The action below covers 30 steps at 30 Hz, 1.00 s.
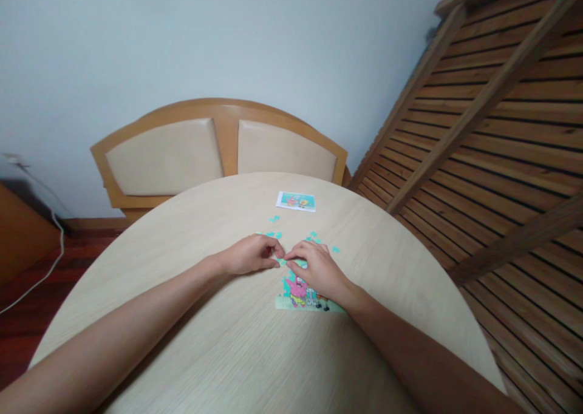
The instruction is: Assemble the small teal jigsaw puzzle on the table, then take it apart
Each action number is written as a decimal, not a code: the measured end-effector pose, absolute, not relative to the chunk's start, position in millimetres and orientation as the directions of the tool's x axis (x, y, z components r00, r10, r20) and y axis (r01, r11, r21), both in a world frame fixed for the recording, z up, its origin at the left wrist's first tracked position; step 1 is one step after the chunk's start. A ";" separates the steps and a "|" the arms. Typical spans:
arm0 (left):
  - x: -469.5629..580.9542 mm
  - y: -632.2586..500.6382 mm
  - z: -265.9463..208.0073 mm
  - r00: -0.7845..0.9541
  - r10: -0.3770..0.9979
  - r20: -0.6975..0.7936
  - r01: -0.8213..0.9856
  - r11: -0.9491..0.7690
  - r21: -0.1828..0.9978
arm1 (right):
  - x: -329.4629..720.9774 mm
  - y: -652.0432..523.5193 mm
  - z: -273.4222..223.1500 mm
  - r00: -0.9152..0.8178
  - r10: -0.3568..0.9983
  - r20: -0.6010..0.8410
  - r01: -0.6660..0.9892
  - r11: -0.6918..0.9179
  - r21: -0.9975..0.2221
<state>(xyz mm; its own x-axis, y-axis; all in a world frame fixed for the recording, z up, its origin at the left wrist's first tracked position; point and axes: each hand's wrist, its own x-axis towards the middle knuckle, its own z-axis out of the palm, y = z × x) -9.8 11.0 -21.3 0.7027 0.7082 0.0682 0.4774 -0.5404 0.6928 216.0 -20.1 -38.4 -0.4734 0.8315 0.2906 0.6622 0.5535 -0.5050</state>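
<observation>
A partly assembled jigsaw puzzle (298, 295) lies flat on the table, showing a pink starfish character on a turquoise background. Over its upper right part rests my right hand (316, 268), which hides some of the picture. The right thumb and fingertips pinch a small turquoise puzzle piece (282, 261) at the upper left edge of the puzzle. From the other side my left hand (252, 254) meets it, fingers curled and thumb low, with its fingertips at the same piece. Fingers partly cover the piece, so its outline is unclear.
Loose turquoise pieces (274, 219) lie beyond my hands, with more pieces (313, 237) by my right fingers and one group (336, 249) farther right. A reference picture card (297, 201) lies toward the far edge of the round table (204, 353). Behind stands a padded headboard (228, 107); wooden slats (492, 110) lean at right.
</observation>
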 end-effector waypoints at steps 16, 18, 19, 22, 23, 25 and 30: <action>-50.5 42.6 -20.7 0.450 0.879 0.157 0.730 -0.463 0.503 | 233.1 -9.8 -34.5 -0.485 0.810 0.330 0.641 0.586 -0.496; -52.8 43.4 -22.2 0.435 0.890 0.138 0.753 -0.444 0.486 | 233.1 -10.8 -33.8 -0.492 0.807 0.326 0.644 0.589 -0.488; -53.4 43.5 -22.8 0.433 0.891 0.133 0.758 -0.440 0.481 | 232.9 -11.3 -33.1 -0.493 0.807 0.325 0.646 0.590 -0.485; -54.5 43.4 -24.1 0.441 0.888 0.130 0.761 -0.446 0.470 | 232.9 -12.4 -31.3 -0.490 0.811 0.320 0.655 0.584 -0.480; -54.8 43.5 -24.2 0.441 0.888 0.132 0.765 -0.449 0.462 | 233.1 -12.3 -31.0 -0.486 0.813 0.319 0.657 0.581 -0.480; -55.4 43.7 -24.0 0.455 0.879 0.143 0.767 -0.468 0.438 | 233.8 -11.9 -31.1 -0.483 0.815 0.320 0.659 0.579 -0.480; -54.3 43.6 -24.3 0.512 0.838 0.190 0.760 -0.545 0.355 | 234.6 -11.0 -33.5 -0.486 0.814 0.320 0.659 0.581 -0.477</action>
<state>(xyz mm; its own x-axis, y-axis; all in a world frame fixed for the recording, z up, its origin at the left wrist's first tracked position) -54.3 43.6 -24.3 0.5122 0.8376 0.1899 0.7597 -0.5450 0.3548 234.6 -11.0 -33.5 -0.4856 0.8136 0.3199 0.6593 0.5811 -0.4772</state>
